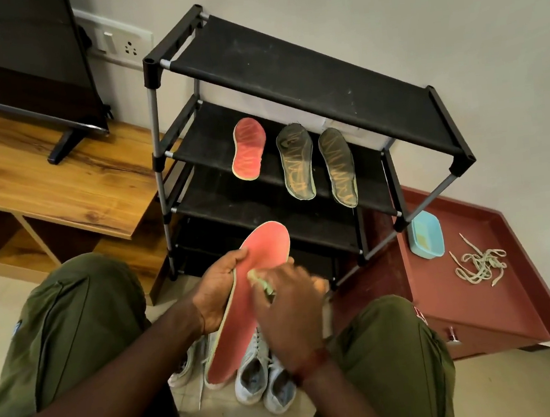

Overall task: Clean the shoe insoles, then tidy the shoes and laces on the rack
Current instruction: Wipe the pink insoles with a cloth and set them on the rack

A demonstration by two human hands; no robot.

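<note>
Insole (261, 250), pink, pale-rimmed, gripped by left fingers (232, 259); right fingers (291, 276) pinch a green pad (260, 282) on it.

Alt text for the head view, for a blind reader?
A seated person's left hand holds a pink insole while the right hand rubs it with a small green item, blurred. On the rack behind lie three more insoles; pale shoes sit on the floor below, and laces lie in a red tray to the right.
</note>
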